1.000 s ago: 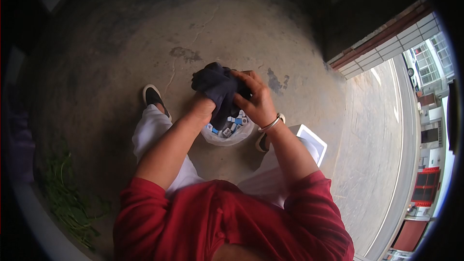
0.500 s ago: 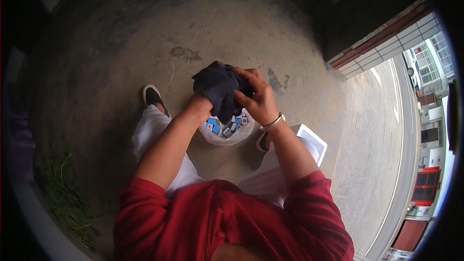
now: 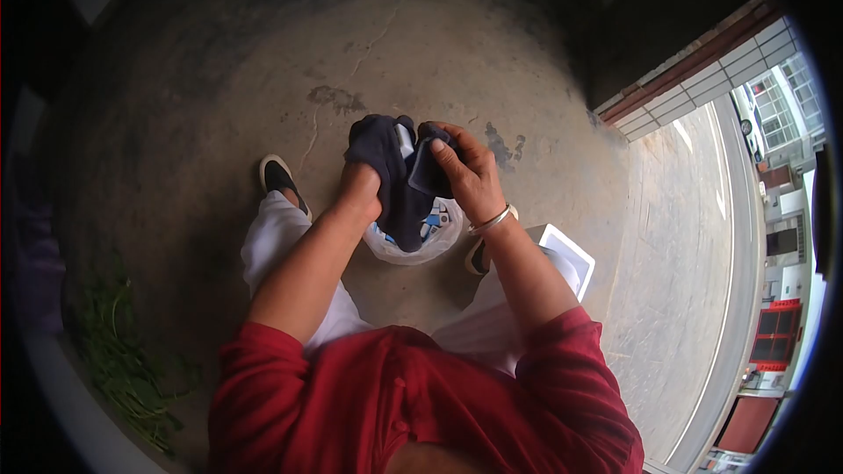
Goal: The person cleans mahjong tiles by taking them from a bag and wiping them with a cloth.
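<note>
Both hands are raised over a white tub, working on a dark navy cloth [image 3: 407,215]. My left hand [image 3: 362,189] is closed on the cloth's left side, its fingers hidden under the folds. A small white block-like piece [image 3: 405,140] shows among the folds. My right hand [image 3: 472,177], with a bangle at the wrist, pinches a dark flap [image 3: 428,172] of the same colour, thumb on top. Whether that flap is part of the cloth I cannot tell. Below, the tub [image 3: 408,256], seemingly lined with plastic, holds several small blue and white pieces, partly hidden by the cloth.
A white box-like object [image 3: 572,254] stands beside my right leg. Green leafy stems [image 3: 123,360] lie on the floor to the left. The concrete floor [image 3: 237,96] is cracked and stained. A tiled wall edge [image 3: 702,79] and a road lie to the right.
The cloth has been spread apart, and the white piece now shows in its folds. My right hand's thumb now presses on a dark flap. The cloth hangs lower over the tub.
</note>
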Action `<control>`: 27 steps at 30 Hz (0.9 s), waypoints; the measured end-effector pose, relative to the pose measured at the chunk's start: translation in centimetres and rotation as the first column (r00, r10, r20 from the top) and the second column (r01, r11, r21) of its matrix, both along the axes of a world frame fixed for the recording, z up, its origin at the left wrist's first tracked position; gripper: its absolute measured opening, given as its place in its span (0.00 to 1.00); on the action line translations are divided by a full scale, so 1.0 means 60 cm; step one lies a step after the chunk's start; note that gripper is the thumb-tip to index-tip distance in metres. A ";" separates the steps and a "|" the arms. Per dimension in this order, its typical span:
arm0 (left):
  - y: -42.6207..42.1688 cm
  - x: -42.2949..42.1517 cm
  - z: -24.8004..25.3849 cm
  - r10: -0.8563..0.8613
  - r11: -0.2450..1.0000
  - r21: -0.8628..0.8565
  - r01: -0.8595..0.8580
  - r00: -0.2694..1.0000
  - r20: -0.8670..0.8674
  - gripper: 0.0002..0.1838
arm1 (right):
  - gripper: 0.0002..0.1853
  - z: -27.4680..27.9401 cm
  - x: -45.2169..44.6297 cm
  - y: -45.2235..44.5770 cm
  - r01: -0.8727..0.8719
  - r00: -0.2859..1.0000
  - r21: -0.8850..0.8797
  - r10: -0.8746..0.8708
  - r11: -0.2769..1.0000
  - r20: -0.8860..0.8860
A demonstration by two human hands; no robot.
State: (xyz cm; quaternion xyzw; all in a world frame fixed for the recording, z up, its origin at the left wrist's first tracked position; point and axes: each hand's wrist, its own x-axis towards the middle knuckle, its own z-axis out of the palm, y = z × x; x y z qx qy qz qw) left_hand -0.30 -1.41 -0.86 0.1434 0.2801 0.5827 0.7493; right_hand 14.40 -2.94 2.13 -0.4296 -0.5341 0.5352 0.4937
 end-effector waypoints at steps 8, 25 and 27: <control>0.002 -0.003 0.000 -0.122 0.986 0.103 0.134 0.986 -0.113 0.18 | 0.20 0.013 -0.001 -0.004 -0.130 0.814 0.575 -0.244 0.808 0.527; -0.022 -0.011 -0.008 -0.169 0.969 0.151 0.195 0.971 -0.168 0.16 | 0.20 0.021 0.002 -0.010 -0.118 0.898 0.405 -0.077 0.906 0.434; -0.023 -0.012 0.001 -0.147 0.986 0.061 0.153 0.985 -0.087 0.16 | 0.22 0.029 -0.004 -0.019 -0.168 0.895 0.395 -0.029 0.903 0.445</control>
